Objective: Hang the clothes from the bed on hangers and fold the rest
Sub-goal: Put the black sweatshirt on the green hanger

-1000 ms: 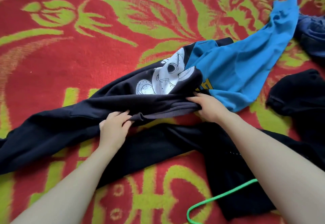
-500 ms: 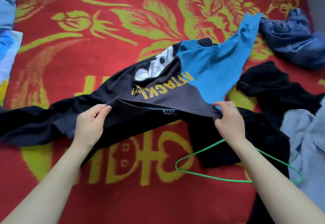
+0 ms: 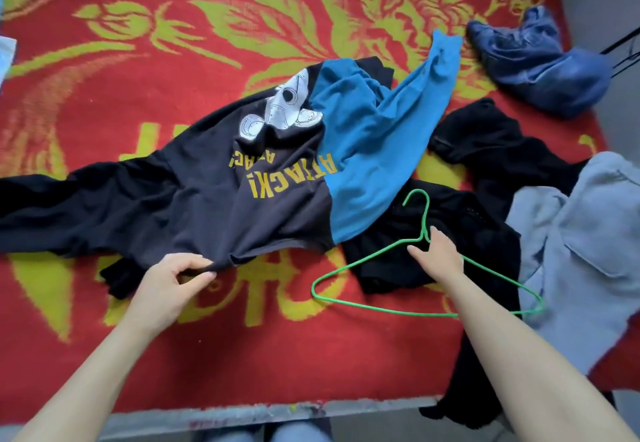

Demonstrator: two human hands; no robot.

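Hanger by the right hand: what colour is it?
The hanger is green; the head view shows it best.

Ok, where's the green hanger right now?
In the head view, the green wire hanger lies right of centre partly on a black garment, right hand at its neck.

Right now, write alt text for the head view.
The left hand pinches the hem of a black-and-blue shirt spread on a red blanket, while the open right hand reaches for a green hanger. Other clothes lie to the right.
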